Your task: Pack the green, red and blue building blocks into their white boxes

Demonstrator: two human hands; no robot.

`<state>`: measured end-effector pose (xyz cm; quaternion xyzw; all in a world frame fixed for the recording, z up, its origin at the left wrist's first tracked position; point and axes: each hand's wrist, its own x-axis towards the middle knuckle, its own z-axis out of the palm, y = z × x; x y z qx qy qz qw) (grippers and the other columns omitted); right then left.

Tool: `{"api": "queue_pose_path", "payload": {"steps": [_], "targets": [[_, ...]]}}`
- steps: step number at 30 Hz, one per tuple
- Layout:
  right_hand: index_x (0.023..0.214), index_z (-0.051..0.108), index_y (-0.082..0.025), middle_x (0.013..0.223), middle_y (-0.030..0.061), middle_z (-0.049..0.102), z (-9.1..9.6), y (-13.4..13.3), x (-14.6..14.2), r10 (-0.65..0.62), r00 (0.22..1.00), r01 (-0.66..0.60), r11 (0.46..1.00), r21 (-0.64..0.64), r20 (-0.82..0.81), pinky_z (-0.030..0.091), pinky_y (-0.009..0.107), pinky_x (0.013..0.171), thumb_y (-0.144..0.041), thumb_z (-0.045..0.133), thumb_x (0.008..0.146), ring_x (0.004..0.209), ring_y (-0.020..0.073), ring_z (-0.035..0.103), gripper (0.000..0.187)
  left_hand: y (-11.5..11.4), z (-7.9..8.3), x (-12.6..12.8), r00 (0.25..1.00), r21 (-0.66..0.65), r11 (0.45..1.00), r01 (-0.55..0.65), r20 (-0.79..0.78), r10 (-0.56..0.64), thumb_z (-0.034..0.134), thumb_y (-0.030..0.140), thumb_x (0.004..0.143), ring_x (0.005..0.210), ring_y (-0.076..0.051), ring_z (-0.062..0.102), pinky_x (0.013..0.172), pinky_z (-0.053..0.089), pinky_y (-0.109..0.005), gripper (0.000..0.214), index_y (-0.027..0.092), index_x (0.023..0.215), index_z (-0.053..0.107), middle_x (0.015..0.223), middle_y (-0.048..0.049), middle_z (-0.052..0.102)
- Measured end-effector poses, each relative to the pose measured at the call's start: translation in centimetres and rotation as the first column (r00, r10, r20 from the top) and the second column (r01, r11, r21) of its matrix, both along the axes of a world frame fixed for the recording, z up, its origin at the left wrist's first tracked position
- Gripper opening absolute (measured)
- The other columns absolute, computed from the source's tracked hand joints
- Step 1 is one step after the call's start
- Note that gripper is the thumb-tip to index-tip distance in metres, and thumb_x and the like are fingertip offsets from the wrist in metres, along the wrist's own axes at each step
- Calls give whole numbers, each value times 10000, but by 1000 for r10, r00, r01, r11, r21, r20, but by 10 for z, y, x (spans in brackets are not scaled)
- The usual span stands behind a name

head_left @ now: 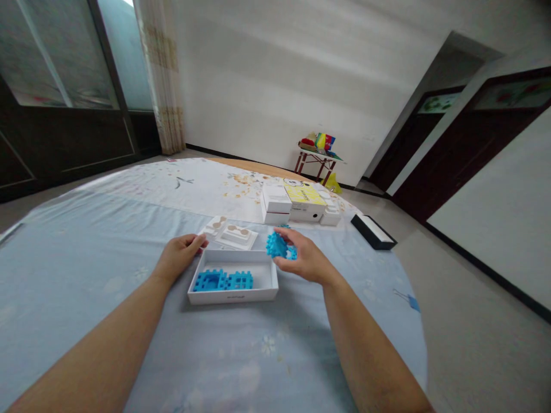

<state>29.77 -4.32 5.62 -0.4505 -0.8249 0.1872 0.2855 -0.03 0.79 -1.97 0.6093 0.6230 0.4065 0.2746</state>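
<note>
A shallow white box (266, 276) lies on the pale blue bedsheet (86, 258) in front of me, with blue toothed building blocks (222, 280) joined together in its left half. My right hand (301, 256) hovers over the box's far right corner and grips another blue toothed block (276, 245) between thumb and fingers. My left hand (181, 255) rests at the box's far left corner, fingers curled loosely and touching the rim, holding nothing.
Behind the box lie two white moulded inserts (235, 232). Farther back stand white boxes (275, 203) and a yellow-topped box (306, 198). A black-edged lid (373, 230) lies on the floor to the right. A small table with colourful items (317, 152) is by the wall.
</note>
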Motion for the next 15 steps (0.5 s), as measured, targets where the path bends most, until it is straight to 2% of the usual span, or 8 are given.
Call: {"api": "queue_pose_path", "payload": {"steps": [5, 8, 12, 15], "targets": [[1316, 380, -220, 1309, 74, 468, 2, -5, -60, 244, 964, -237, 969, -69, 105, 383, 342, 951, -318, 619, 691, 1161, 215, 459, 676, 0, -1, 1, 1000, 26, 1000, -6, 7, 6, 453, 544, 700, 516, -148, 518, 524, 376, -237, 427, 171, 635, 651, 502, 3, 591], [1315, 383, -204, 1282, 87, 497, -6, 5, -90, 313, 925, -298, 949, -101, 214, 384, 351, 953, -337, 633, 671, 1148, 232, 474, 703, 0, 0, 1, 1000, 34, 999, -3, 10, 2, 451, 545, 702, 526, -146, 518, 531, 380, -235, 434, 166, 632, 650, 507, 3, 590], [1291, 417, -168, 1226, 104, 545, -12, 15, -110, 340, 894, -322, 940, -110, 293, 407, 355, 920, -359, 645, 655, 1094, 253, 520, 703, 0, -1, 0, 1000, 34, 999, 20, 19, -20, 449, 535, 712, 534, -148, 522, 536, 387, -235, 430, 160, 638, 647, 508, 0, 594], [1270, 444, -176, 1211, 92, 562, -11, 15, -114, 375, 885, -351, 927, -136, 274, 417, 345, 910, -373, 650, 664, 1071, 245, 541, 671, 1, -3, 0, 999, 38, 999, 28, 22, -29, 445, 528, 720, 544, -153, 533, 545, 394, -237, 429, 156, 641, 645, 515, -7, 605]]}}
